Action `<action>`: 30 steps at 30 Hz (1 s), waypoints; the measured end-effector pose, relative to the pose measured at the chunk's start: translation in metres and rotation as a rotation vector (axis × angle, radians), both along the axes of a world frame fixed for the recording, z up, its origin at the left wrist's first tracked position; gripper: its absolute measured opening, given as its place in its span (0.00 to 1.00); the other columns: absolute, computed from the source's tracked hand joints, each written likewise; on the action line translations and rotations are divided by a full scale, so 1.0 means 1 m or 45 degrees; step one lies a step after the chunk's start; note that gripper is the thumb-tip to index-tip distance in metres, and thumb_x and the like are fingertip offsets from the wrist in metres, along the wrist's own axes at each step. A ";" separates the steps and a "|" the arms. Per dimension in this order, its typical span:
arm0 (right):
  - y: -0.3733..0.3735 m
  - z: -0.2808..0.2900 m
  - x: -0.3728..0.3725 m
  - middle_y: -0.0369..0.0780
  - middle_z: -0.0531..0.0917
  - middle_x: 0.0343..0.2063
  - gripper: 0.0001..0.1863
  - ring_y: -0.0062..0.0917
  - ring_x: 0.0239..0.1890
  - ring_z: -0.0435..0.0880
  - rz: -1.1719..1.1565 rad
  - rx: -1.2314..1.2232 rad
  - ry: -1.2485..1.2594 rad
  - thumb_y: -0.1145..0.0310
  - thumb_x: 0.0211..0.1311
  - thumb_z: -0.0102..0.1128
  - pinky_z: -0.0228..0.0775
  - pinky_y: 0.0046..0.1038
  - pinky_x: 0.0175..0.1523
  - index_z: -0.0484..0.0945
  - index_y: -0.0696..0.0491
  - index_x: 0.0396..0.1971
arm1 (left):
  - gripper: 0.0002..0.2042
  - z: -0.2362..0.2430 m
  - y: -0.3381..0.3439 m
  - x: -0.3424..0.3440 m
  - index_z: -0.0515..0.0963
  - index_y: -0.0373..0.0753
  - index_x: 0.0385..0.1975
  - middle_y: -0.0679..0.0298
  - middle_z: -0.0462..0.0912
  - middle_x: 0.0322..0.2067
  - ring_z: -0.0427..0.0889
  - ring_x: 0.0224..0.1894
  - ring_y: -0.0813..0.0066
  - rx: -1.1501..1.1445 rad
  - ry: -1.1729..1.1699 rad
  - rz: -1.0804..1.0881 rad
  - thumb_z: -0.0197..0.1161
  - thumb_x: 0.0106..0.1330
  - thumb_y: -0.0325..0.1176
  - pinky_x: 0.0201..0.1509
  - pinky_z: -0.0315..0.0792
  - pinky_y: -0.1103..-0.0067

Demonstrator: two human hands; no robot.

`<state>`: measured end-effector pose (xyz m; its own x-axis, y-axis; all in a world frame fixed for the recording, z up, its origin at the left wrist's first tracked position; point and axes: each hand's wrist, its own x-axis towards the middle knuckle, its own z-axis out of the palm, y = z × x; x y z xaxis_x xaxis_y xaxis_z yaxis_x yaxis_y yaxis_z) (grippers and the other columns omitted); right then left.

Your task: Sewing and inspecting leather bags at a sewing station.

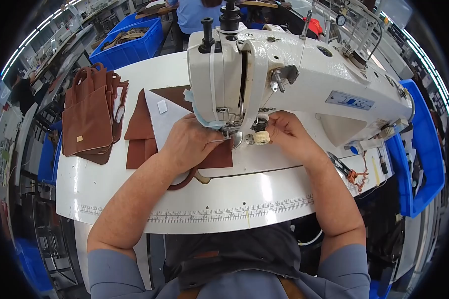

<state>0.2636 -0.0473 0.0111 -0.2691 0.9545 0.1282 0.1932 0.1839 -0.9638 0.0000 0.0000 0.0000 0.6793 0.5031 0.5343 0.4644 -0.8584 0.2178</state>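
Observation:
A white sewing machine [294, 65] stands over the white table. My left hand [192, 142] lies on a brown leather piece [218, 158] beside the presser foot [229, 132]. Its thumb and fingers are pressed together at the leather's edge, close to the needle. A brown leather handle loop [182, 180] sticks out below that hand. Right of the needle, my right hand [287, 130] is curled next to the cream tension knob [261, 137]. Its fingertips are partly hidden, and what they grip, if anything, does not show. Under my left wrist lies a white lining sheet [159, 115] with a small white patch.
Brown leather bag panels with handles [87, 112] are stacked at the table's left. Thread snips [338, 163] and tangled orange thread [356, 178] lie at the right. Blue bins stand at the back left [134, 47] and far right [429, 154]. A measuring scale [204, 216] runs along the front edge.

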 end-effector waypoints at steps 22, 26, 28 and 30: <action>0.019 -0.013 0.005 0.44 0.76 0.15 0.27 0.40 0.19 0.74 -0.184 0.770 -0.535 0.50 0.75 0.54 0.67 0.36 0.29 0.78 0.55 0.20 | 0.04 -0.001 -0.007 0.001 0.88 0.40 0.30 0.64 0.90 0.33 0.89 0.35 0.63 -0.108 0.042 0.048 0.71 0.57 0.29 0.42 0.81 0.71; 0.020 -0.008 0.002 0.47 0.77 0.16 0.27 0.47 0.22 0.76 -0.193 0.782 -0.721 0.50 0.74 0.53 0.67 0.42 0.30 0.74 0.55 0.17 | 0.07 0.007 -0.022 0.009 0.87 0.39 0.28 0.58 0.88 0.29 0.87 0.33 0.57 -0.117 0.161 0.269 0.69 0.60 0.35 0.40 0.79 0.66; 0.019 -0.011 0.001 0.47 0.78 0.17 0.27 0.48 0.22 0.77 -0.211 0.802 -0.729 0.51 0.73 0.53 0.68 0.43 0.30 0.75 0.55 0.18 | 0.09 0.016 -0.034 0.014 0.86 0.38 0.26 0.57 0.86 0.28 0.86 0.33 0.54 -0.098 0.249 0.293 0.68 0.61 0.37 0.39 0.79 0.64; 0.016 -0.011 0.005 0.48 0.79 0.18 0.25 0.48 0.24 0.78 -0.241 0.754 -0.779 0.52 0.72 0.54 0.69 0.44 0.32 0.77 0.55 0.19 | 0.13 0.019 -0.049 0.017 0.83 0.37 0.23 0.55 0.84 0.27 0.84 0.33 0.50 -0.138 0.364 0.341 0.67 0.61 0.41 0.39 0.77 0.60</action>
